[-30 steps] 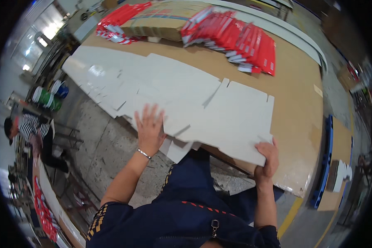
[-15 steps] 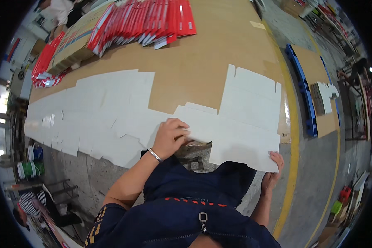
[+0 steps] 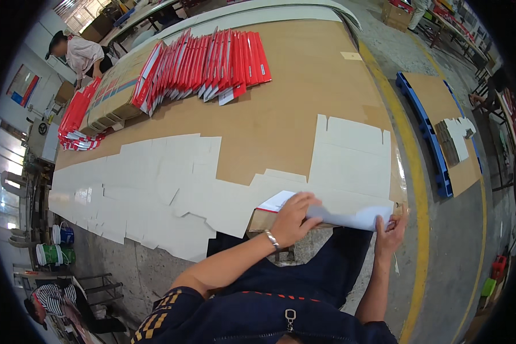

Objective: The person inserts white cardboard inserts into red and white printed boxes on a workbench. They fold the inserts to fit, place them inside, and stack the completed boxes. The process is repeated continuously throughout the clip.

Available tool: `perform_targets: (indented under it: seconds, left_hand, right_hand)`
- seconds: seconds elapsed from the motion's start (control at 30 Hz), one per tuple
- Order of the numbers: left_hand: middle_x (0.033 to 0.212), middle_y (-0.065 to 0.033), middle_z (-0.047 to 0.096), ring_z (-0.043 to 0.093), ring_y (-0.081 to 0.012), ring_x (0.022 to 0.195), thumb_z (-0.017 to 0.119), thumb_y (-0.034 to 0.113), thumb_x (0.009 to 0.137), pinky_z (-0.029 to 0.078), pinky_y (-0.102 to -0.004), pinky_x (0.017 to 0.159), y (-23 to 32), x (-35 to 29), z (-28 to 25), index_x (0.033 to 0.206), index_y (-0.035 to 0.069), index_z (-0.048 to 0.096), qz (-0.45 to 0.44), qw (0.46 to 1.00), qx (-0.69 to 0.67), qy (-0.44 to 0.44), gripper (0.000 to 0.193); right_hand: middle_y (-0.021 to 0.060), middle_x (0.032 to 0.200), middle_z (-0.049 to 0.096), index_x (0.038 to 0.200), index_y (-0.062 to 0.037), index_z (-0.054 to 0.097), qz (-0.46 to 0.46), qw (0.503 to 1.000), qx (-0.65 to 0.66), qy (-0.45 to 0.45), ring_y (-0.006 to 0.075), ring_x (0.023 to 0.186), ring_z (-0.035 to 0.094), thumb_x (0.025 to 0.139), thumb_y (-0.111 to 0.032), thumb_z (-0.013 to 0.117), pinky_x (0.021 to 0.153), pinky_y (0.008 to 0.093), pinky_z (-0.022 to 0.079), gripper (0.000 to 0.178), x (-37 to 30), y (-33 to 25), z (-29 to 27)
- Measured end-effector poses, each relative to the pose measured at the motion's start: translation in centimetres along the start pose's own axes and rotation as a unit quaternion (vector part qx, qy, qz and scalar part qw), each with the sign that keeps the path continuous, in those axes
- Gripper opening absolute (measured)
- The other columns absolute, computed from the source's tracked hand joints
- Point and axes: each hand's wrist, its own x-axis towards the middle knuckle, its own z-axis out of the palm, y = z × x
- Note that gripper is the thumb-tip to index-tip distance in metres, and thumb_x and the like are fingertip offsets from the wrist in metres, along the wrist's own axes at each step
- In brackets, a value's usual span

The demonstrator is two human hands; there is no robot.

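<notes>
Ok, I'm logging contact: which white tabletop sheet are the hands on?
The rightmost sheet: left hand and right hand touch its bent near flap; others lie flat.

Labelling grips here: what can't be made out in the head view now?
Head view:
Left hand: grip on raised flap unclear, fingers blurred.
Red-edged piece: right end behind that hand.
Tabletop under white sheets: covered by them.
Stack on blue pallet: too small to identify.

Bright windows (image 3: 10,153) stand beyond a yellow-striped grey floor (image 3: 450,241).
</notes>
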Motion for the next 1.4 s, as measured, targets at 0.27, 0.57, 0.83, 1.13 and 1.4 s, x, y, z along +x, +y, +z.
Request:
perform_targets:
  seconds: [0.27, 0.57, 0.83, 1.13, 1.4]
  left_hand:
    - [0.156, -0.011, 0.029, 0.018, -0.036, 0.147, 0.061, 0.038, 0.088, 0.012, -0.0782, 0.103, 1.2, 1.7, 2.8, 0.141, 0.004, 0.044, -0.01, 0.946, 0.31, -0.099, 0.065]
    - [0.16, -0.0165, 0.017, 0.011, -0.0321, 0.15, 0.073, 0.05, 0.074, 0.013, -0.0665, 0.113, 3.7, -0.3, 4.5, 0.15, 0.002, 0.028, 0.072, 0.918, 0.338, -0.195, 0.101]
    - [0.161, -0.0151, 0.016, 0.006, -0.0287, 0.151, 0.067, 0.064, 0.072, 0.0, -0.0609, 0.118, 1.8, -2.6, 3.1, 0.153, 0.002, 0.019, 0.04, 0.962, 0.19, -0.192, 0.113]
    - [0.134, -0.0166, 0.052, 0.047, -0.0358, 0.128, 0.065, -0.003, 0.064, 0.04, -0.0441, 0.107, -3.5, -11.8, -10.6, 0.125, -0.002, 0.055, 0.042, 0.98, 0.186, -0.053, 0.061]
    - [0.081, -0.0054, 0.061, 0.059, -0.0232, 0.073, 0.068, 0.008, 0.079, 0.049, -0.0345, 0.067, -4.7, -7.5, -10.1, 0.094, 0.009, 0.073, -0.166, 0.982, 0.03, 0.081, 0.015]
  right_hand:
    - [0.0067, 0.106, 0.058, 0.138, -0.0034, 0.045, 0.218, 0.913, 0.318, 0.13, 0.0141, 0.081, 0.053, 0.094, -0.022, 0.065, 0.074, 0.0303, 0.047, 0.051, -6.0, 0.8, 2.4]
    - [0.003, 0.087, 0.065, 0.097, 0.001, 0.064, 0.246, 0.878, 0.394, -0.115, 0.011, 0.073, 0.059, 0.102, -0.022, 0.053, 0.065, 0.0284, 0.048, 0.026, -9.5, -1.9, 6.5]
    - [0.0248, 0.132, 0.056, 0.133, 0.0034, 0.052, -0.379, 0.923, -0.068, 0.012, 0.0395, 0.127, 0.05, 0.095, -0.003, 0.047, 0.107, 0.0513, 0.036, 0.038, -2.9, -5.8, 4.8]
    - [0.0111, 0.144, 0.051, 0.139, -0.0072, 0.051, -0.391, 0.889, -0.21, -0.111, 0.0254, 0.136, 0.045, 0.092, 0.003, 0.043, 0.115, 0.0465, 0.027, 0.048, 0.3, -3.8, 3.7]
    - [0.0197, 0.143, 0.049, 0.139, -0.0022, 0.049, -0.324, 0.941, -0.025, -0.094, 0.0344, 0.135, 0.045, 0.09, 0.005, 0.043, 0.115, 0.048, 0.028, 0.05, 1.1, -1.9, 3.9]
